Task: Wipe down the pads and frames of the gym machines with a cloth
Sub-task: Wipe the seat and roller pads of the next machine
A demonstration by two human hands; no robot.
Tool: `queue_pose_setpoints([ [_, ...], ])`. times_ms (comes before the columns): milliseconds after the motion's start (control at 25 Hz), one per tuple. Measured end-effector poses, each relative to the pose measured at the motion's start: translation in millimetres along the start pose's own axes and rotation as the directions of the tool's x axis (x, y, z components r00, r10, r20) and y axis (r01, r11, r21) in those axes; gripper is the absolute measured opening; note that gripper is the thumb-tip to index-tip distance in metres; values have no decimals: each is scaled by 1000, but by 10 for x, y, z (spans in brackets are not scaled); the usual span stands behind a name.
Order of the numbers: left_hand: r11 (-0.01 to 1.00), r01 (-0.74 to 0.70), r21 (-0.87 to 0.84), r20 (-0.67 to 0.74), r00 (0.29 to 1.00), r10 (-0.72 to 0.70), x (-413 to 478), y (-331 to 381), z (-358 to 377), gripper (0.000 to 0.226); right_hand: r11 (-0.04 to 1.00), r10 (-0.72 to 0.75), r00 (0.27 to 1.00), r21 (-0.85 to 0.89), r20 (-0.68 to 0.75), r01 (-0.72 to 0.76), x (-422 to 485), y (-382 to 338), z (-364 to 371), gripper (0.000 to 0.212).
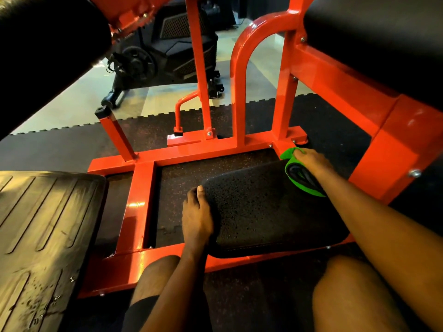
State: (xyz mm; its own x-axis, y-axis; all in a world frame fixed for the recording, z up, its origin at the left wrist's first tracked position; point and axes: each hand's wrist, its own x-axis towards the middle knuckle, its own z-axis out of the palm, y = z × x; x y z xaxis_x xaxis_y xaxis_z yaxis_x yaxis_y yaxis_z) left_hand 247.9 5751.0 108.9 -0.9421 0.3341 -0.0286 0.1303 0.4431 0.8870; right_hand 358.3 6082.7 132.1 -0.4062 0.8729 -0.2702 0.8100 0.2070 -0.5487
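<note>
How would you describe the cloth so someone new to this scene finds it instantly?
Start at the low orange machine frame; inside its base sits a black speckled pad. At the pad's far right corner, the right hand grips a cloth. It is the only bright green thing among orange steel and black padding.

Glossy orange-painted metal on the machine frame (141,202), glinting brightly. Matt, finely pebbled black covering on the low pad (263,212) at centre. Soft green cloth (291,156), centre right. Dull ribbed rubber on the footplate (43,224), lower left. Rough speckled rubber floor mat (72,144). Shiny metal bolt (414,173).
</note>
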Motion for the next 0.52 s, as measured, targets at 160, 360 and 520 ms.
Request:
queue_pose_setpoints([
  [160, 1000, -1, 2, -4, 1000, 1, 4, -13, 10, 47, 995, -28, 999, -95, -45, 23, -163, -79, 33, 51],
  [360, 1000, 4, 13, -12, 1000, -4, -46, 37, -15, 48, 867, -399, 912, -362, -91, 343, -540, -145, 238, 38],
  [520, 1000, 5, 28, -9, 1000, -5, -92, 72, -52, 49, 820, -468, 883, -387, -31, 421, -921, 34, 256, 46],
])
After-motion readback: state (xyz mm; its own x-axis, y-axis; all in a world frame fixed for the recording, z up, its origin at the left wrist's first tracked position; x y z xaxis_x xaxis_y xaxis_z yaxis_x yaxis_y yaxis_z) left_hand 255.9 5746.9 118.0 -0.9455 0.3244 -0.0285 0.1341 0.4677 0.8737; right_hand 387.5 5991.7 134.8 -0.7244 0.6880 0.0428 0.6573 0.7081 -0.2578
